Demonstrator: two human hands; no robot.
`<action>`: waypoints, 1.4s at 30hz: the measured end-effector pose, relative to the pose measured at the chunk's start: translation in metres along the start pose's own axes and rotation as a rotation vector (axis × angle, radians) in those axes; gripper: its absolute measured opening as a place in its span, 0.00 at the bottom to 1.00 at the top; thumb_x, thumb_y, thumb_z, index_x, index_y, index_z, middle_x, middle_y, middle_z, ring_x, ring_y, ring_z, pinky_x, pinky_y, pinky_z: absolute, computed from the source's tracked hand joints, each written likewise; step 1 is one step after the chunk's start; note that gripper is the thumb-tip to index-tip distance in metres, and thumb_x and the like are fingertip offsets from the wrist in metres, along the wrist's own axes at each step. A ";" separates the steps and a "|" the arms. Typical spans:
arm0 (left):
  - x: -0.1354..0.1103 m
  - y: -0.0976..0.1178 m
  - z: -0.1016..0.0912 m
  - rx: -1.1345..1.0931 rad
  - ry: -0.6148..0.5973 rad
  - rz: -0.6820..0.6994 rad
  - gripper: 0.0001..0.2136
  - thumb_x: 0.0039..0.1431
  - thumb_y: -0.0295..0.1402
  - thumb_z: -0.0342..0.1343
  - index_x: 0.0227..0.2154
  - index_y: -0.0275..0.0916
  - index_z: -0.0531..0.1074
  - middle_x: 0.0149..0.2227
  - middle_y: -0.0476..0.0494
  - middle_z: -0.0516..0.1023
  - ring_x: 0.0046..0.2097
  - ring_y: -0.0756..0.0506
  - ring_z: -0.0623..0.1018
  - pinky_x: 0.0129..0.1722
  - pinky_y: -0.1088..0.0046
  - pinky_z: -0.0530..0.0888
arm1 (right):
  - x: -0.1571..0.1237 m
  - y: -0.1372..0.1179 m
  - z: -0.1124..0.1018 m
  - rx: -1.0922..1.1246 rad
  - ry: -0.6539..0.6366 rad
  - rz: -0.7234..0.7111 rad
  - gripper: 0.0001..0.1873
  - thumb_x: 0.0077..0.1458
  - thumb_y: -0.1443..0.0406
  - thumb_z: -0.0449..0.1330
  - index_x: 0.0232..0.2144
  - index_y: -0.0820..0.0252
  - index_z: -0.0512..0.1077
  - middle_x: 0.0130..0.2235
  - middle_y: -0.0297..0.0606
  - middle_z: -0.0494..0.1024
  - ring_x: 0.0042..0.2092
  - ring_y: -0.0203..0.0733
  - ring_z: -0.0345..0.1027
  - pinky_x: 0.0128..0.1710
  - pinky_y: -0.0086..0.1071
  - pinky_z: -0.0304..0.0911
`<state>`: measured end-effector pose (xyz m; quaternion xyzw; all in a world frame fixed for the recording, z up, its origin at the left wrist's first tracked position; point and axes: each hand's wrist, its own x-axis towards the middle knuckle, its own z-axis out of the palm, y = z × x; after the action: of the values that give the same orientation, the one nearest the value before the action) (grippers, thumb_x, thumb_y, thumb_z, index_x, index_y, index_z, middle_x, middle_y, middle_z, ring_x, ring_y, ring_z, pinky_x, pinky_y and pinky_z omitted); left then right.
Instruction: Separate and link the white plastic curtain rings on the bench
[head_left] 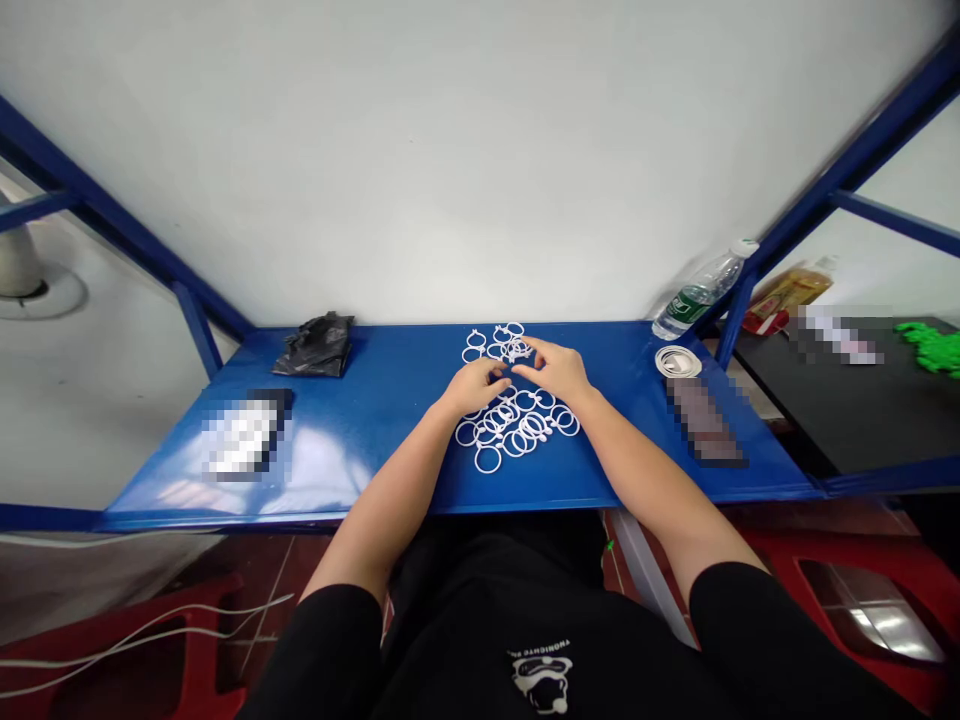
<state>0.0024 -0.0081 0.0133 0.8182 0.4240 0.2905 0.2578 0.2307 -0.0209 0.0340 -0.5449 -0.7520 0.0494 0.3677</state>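
White rings lie in a near pile and a smaller far cluster on the blue table. Between them, the left hand and right hand are half-curled; whether either grips a ring, I cannot tell.

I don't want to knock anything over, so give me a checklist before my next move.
1. White rings on the blue table: ok, none seen past its front edge.
2. Rings lying singly: not ok, many overlap.
3. Left hand and right hand near the rings: ok.
4. A ring gripped in either hand: cannot tell.
5. Bottle and black bag apart from the rings: ok.
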 end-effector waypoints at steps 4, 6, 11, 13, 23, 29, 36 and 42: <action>-0.003 0.012 -0.004 0.155 -0.111 0.077 0.08 0.62 0.37 0.62 0.40 0.41 0.83 0.44 0.41 0.83 0.47 0.41 0.80 0.50 0.63 0.76 | 0.000 0.002 0.003 0.044 -0.088 0.014 0.19 0.62 0.54 0.67 0.53 0.52 0.82 0.29 0.32 0.83 0.33 0.41 0.77 0.39 0.32 0.66; -0.003 0.016 -0.004 0.155 -0.121 0.050 0.05 0.62 0.33 0.61 0.36 0.41 0.81 0.42 0.42 0.82 0.44 0.42 0.80 0.47 0.64 0.76 | 0.001 0.003 0.001 0.070 -0.064 0.035 0.14 0.64 0.56 0.65 0.47 0.53 0.84 0.30 0.33 0.84 0.34 0.41 0.77 0.39 0.33 0.66; -0.001 0.011 -0.004 0.046 -0.082 -0.025 0.05 0.66 0.33 0.57 0.36 0.40 0.77 0.36 0.47 0.81 0.36 0.46 0.78 0.38 0.68 0.71 | 0.005 0.010 -0.003 0.054 -0.165 0.089 0.12 0.63 0.56 0.65 0.44 0.53 0.84 0.33 0.34 0.85 0.36 0.41 0.78 0.38 0.32 0.64; -0.001 0.008 -0.004 0.002 -0.070 -0.049 0.06 0.68 0.34 0.56 0.37 0.40 0.76 0.34 0.48 0.81 0.34 0.46 0.77 0.35 0.69 0.69 | 0.005 0.012 -0.003 0.032 -0.263 0.109 0.13 0.63 0.55 0.66 0.45 0.53 0.84 0.33 0.34 0.85 0.36 0.41 0.77 0.37 0.32 0.63; 0.000 0.009 -0.004 -0.052 -0.037 -0.081 0.06 0.68 0.36 0.56 0.37 0.41 0.74 0.35 0.48 0.81 0.34 0.46 0.77 0.35 0.70 0.69 | 0.009 0.006 -0.002 -0.166 -0.444 0.250 0.09 0.58 0.57 0.67 0.38 0.54 0.81 0.38 0.37 0.85 0.40 0.45 0.75 0.35 0.33 0.59; -0.001 0.010 -0.003 -0.039 -0.059 -0.082 0.06 0.67 0.36 0.56 0.36 0.41 0.74 0.33 0.49 0.80 0.33 0.46 0.76 0.35 0.69 0.68 | 0.014 0.010 0.008 0.192 -0.244 0.425 0.11 0.55 0.59 0.68 0.25 0.57 0.75 0.28 0.36 0.81 0.30 0.39 0.72 0.31 0.30 0.61; 0.000 0.004 0.001 -0.058 -0.059 -0.093 0.07 0.66 0.39 0.56 0.36 0.41 0.74 0.33 0.49 0.79 0.33 0.46 0.75 0.35 0.69 0.68 | 0.021 0.007 0.017 0.902 -0.108 0.705 0.24 0.49 0.62 0.74 0.48 0.60 0.76 0.34 0.37 0.85 0.25 0.34 0.74 0.22 0.25 0.67; -0.001 0.006 0.001 -0.095 -0.022 -0.084 0.08 0.67 0.39 0.55 0.36 0.41 0.73 0.31 0.50 0.78 0.31 0.47 0.74 0.34 0.70 0.68 | 0.014 0.008 0.010 0.872 0.083 0.533 0.24 0.52 0.49 0.71 0.44 0.57 0.76 0.36 0.37 0.85 0.24 0.32 0.70 0.22 0.26 0.65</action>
<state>0.0057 -0.0119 0.0168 0.7898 0.4407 0.2900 0.3130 0.2290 -0.0023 0.0303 -0.5152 -0.4810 0.4288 0.5651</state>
